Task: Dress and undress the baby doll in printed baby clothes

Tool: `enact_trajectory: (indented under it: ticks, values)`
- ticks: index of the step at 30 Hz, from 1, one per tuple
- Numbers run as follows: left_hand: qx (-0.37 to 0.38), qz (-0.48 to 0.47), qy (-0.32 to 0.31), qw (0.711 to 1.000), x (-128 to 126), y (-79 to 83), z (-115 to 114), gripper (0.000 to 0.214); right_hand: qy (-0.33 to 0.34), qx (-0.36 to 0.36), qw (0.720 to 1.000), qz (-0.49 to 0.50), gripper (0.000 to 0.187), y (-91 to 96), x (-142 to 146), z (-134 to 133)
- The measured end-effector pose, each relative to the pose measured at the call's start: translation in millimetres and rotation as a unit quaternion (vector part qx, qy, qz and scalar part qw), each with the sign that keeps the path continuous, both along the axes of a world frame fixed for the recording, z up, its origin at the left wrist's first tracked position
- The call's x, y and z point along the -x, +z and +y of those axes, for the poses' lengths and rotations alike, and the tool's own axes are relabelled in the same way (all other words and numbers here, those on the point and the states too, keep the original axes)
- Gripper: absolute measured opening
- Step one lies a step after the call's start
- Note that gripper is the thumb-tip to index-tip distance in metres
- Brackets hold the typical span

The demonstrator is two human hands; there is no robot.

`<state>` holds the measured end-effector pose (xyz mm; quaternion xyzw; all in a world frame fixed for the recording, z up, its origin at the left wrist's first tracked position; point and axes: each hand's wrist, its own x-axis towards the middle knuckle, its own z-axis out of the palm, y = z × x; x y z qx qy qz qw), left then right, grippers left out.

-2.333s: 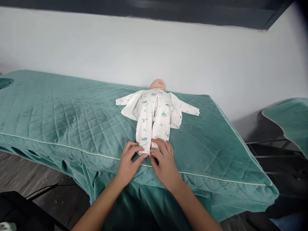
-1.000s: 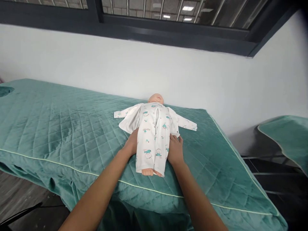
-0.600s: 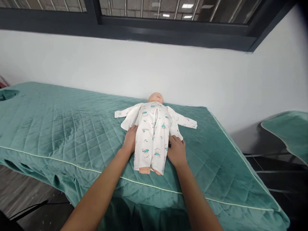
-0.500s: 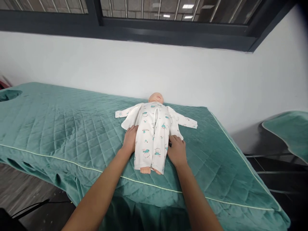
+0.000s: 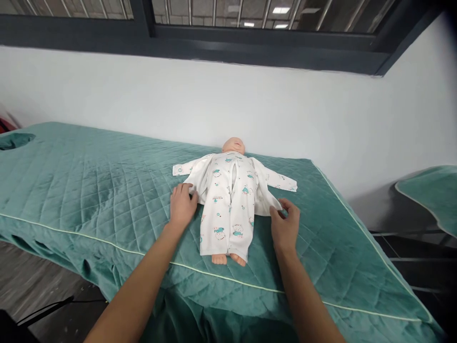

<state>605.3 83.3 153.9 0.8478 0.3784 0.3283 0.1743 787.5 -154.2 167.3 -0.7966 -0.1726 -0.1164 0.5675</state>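
Observation:
A baby doll (image 5: 234,145) lies on its back on the green quilted bed cover, head toward the wall and bare feet toward me. It wears white printed trousers (image 5: 217,228) and a white long-sleeved baby jacket (image 5: 262,186), which is open at the front, its sleeves spread to both sides. My left hand (image 5: 183,204) is closed on the jacket's left front flap, fingers at its outer edge. On the other side my right hand (image 5: 286,221) pinches the lower corner of the right flap, pulled outward from the doll's legs.
The green quilted bed cover (image 5: 107,190) has a face hole at the far left. A white wall (image 5: 178,100) runs behind it, below a dark window frame (image 5: 267,52). At the right stands a green-covered stool or chair (image 5: 432,190); a black cable lies at the lower left.
Both hands have moved outward from the doll's legs, left hand to the left, right hand to the right. The jacket's flaps are now drawn wider apart.

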Motion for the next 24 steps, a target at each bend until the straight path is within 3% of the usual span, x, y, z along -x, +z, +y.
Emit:
enact_trajectory:
  ticks: [3,7,10,12,14,17,20,22,24]
  values:
    - [0.03,0.079,0.094,0.992,-9.4,4.2,20.3,0.041,0.011,0.11,0.992,0.061,0.056,10.0,-21.8,5.1]
    - [0.056,0.113,0.117,0.985,-16.4,9.4,37.1,0.029,0.067,0.278,0.952,0.112,0.046,32.7,-56.9,17.3]
    - [0.075,0.064,0.097,0.99,-14.4,8.5,40.4,0.015,0.127,0.386,0.906,0.115,0.043,43.7,-76.2,19.9]
    - [0.111,-0.023,0.075,0.991,-10.7,6.5,39.8,0.013,0.171,0.413,0.887,0.117,0.039,46.7,-82.0,17.0]
    - [0.148,-0.136,0.058,0.978,-6.3,4.8,38.2,0.015,0.214,0.347,0.902,0.143,0.034,48.3,-82.1,12.1]
    - [0.168,-0.292,0.046,0.94,-1.2,3.9,35.6,0.022,0.27,0.092,0.93,0.233,0.032,52.7,-74.4,6.9]
    - [0.22,-0.416,0.009,0.882,-1.4,6.6,36.2,0.028,0.281,-0.108,0.92,0.25,0.035,64.6,-60.4,10.3]
    - [0.292,-0.48,-0.026,0.827,-5.9,13.0,38.3,0.033,0.319,-0.132,0.916,0.204,0.028,77.4,-48.8,16.6]
    - [0.352,-0.523,-0.057,0.775,-13.6,24.7,38.9,0.037,0.409,-0.057,0.898,0.153,0.022,91.4,-37.1,23.3]
